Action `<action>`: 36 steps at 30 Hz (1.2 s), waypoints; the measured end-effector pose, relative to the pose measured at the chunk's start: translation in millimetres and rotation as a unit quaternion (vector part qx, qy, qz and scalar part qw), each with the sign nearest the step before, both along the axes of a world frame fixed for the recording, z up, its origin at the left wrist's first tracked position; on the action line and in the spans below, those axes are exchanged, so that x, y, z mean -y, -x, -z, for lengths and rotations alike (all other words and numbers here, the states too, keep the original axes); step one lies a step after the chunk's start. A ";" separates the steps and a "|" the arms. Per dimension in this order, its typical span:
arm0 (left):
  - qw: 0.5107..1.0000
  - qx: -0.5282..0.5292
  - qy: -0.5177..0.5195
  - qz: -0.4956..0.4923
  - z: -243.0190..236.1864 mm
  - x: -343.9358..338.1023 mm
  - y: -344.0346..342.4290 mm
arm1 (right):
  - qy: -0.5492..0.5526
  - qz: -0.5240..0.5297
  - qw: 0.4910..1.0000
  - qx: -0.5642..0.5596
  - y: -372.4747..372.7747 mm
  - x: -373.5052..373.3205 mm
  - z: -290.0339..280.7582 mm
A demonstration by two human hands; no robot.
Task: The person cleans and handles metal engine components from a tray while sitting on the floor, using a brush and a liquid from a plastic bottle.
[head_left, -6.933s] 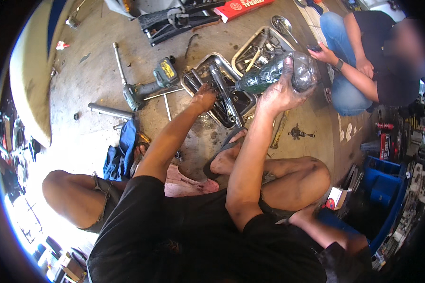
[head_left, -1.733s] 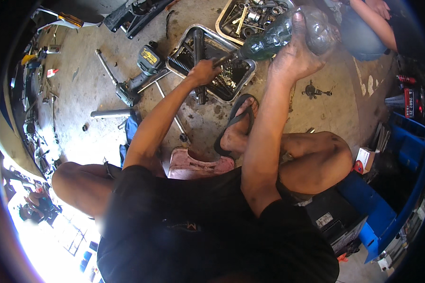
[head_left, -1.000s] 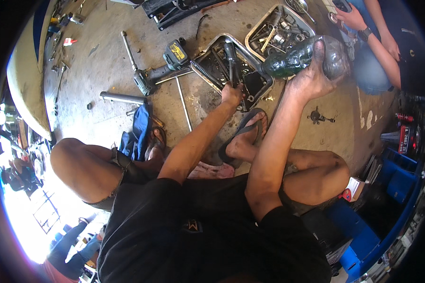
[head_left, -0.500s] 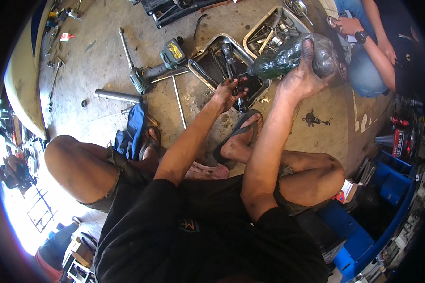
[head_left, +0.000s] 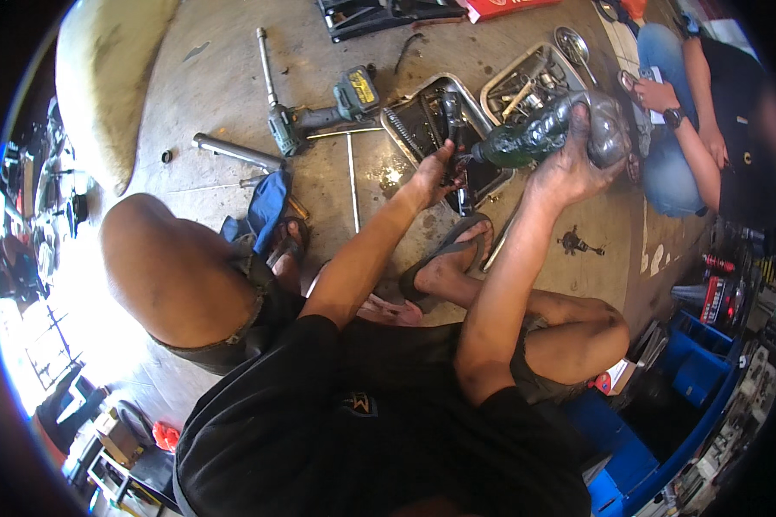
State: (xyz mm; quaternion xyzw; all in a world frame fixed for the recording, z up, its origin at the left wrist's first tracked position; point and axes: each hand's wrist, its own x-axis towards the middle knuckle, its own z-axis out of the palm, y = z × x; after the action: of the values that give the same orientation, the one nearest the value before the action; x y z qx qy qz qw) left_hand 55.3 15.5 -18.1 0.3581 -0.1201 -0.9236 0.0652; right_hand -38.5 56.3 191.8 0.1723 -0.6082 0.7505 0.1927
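Observation:
My right hand (head_left: 569,168) is wrapped round a crumpled clear-green plastic bottle (head_left: 524,138), tilted on its side with its neck toward my left hand. My left hand (head_left: 434,179) is closed just below the bottle's mouth, fingers curled on a small dark part I cannot make out. Both are over a metal tray (head_left: 397,138) that holds coil springs (head_left: 399,129) and dark tubular parts (head_left: 450,108). Whether liquid is leaving the bottle is hard to see.
Beside it, a second tray (head_left: 516,67) holds sockets and metal parts. An impact wrench (head_left: 293,121), a T-handle wrench (head_left: 351,177) and a metal tube (head_left: 233,150) lie left. A dark metal part (head_left: 578,243) lies right. Another person (head_left: 677,164) crouches at far right.
The view has shifted, so the floor things appear farther right and lower. My left hand remains by the bottle's mouth, and my right hand keeps hold of the tilted bottle.

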 end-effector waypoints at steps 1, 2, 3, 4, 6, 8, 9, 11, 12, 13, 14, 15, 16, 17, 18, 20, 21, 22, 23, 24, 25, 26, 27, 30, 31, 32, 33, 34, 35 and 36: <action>0.999 -0.029 0.002 -0.029 13.0 0.0 1.2 | -0.015 0.001 1.000 -0.002 -5.0 2.9 -1.0; 0.997 -0.027 -0.038 -0.060 8.7 -0.7 4.3 | -0.023 0.005 1.000 -0.002 -10.7 5.5 -1.9; 0.993 -0.027 -0.079 -0.083 -2.3 -1.8 8.9 | -0.021 0.001 1.000 -0.012 -8.2 3.1 -0.2; 0.995 -0.037 -0.040 -0.084 -12.1 -2.5 7.3 | -0.020 -0.004 1.000 -0.022 -4.7 0.2 3.0; 0.994 -0.059 0.036 -0.080 -36.0 -9.4 8.0 | -0.006 0.001 1.000 -0.023 -4.3 -3.7 1.2; 0.994 -0.071 0.047 -0.069 -25.3 0.4 0.3 | -0.003 0.003 1.000 -0.014 -9.6 2.2 4.5; 0.993 -0.079 0.054 -0.068 -13.6 7.2 -4.2 | -0.002 -0.001 1.000 -0.011 -13.3 7.1 2.1; 0.996 -0.059 -0.014 -0.070 -7.2 11.5 -5.0 | 0.013 -0.017 1.000 -0.011 -20.7 13.2 -2.8; 0.998 -0.046 -0.003 -0.050 -11.0 10.8 -3.8 | 0.015 -0.008 1.000 -0.016 -19.3 12.0 -1.8; 0.999 -0.033 0.008 -0.031 -15.5 8.6 -0.3 | 0.017 0.001 1.000 -0.021 -15.9 8.9 -0.8; 0.999 -0.003 0.024 -0.028 -14.5 8.6 2.1 | -0.008 0.000 1.000 -0.030 -17.0 9.2 -1.7; 0.999 0.008 -0.031 -0.027 -12.5 11.1 3.3 | -0.003 -0.012 1.000 -0.020 -18.2 9.7 -2.1; 0.995 -0.032 -0.085 -0.040 -10.2 10.1 1.8 | -0.001 -0.012 1.000 -0.014 -19.8 9.6 -2.4; 0.986 -0.073 -0.140 -0.049 -11.3 9.0 2.9 | 0.001 -0.009 1.000 -0.009 -19.8 9.0 -3.3; 0.982 -0.078 -0.145 -0.092 -2.9 7.5 2.6 | 0.001 -0.015 1.000 -0.010 -23.9 11.7 -5.1; 0.978 -0.066 -0.144 -0.134 3.6 5.9 3.2 | -0.002 -0.020 1.000 -0.014 -25.5 11.6 -5.9; 0.981 -0.053 -0.132 -0.133 0.9 2.4 4.5 | -0.022 -0.016 0.999 -0.022 -22.4 7.8 -5.3; 0.982 -0.061 -0.127 -0.127 -2.5 -0.5 8.1 | -0.041 -0.013 0.999 -0.031 -19.4 3.8 -4.7; 0.982 -0.066 -0.118 -0.128 2.6 -0.1 6.5 | -0.057 -0.016 0.998 -0.035 -23.7 6.2 -7.7; 0.986 -0.060 -0.120 -0.102 8.0 2.4 3.6 | -0.014 -0.036 0.999 -0.014 -29.0 10.4 -11.6; 0.988 -0.053 -0.121 -0.076 13.7 6.8 -0.6 | 0.002 -0.053 0.999 -0.005 -33.8 12.8 -13.7; 0.990 -0.046 -0.123 -0.048 17.5 9.2 -1.9 | 0.016 -0.069 0.998 0.004 -36.4 13.7 -15.1; 0.989 -0.050 -0.128 -0.057 5.1 3.3 0.6 | 0.028 -0.073 0.997 0.010 -32.4 8.3 -15.6; 0.985 -0.096 -0.132 -0.058 -6.1 -3.5 -2.8 | -0.005 -0.035 0.999 -0.007 -30.1 2.1 -16.3; 0.985 -0.112 -0.117 -0.058 -4.9 -2.1 -5.4 | -0.002 -0.034 0.999 -0.010 -31.2 2.6 -16.7; 0.985 -0.128 -0.104 -0.056 -6.1 -3.6 -7.3 | 0.000 -0.032 0.999 -0.014 -31.6 2.9 -16.2; 0.984 -0.144 -0.090 -0.054 -7.3 -5.0 -8.9 | 0.002 -0.029 0.999 -0.018 -30.5 2.4 -15.4; 0.983 -0.152 -0.092 -0.052 -8.5 -5.4 -10.0 | -0.019 -0.014 0.999 -0.022 -26.6 0.1 -11.3; 0.983 -0.157 -0.085 -0.048 -12.1 -6.8 -10.9 | -0.012 -0.017 0.999 -0.025 -24.2 -1.5 -9.9; 0.983 -0.163 -0.078 -0.044 -15.7 -8.4 -11.6 | -0.005 -0.021 0.999 -0.028 -21.7 -2.9 -8.5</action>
State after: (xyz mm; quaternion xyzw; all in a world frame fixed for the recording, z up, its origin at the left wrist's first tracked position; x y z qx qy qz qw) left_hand 66.9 23.9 -2.5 0.2121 -0.0194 -0.9723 0.0963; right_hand -16.9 59.2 200.3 0.2067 -0.6024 0.7466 0.1925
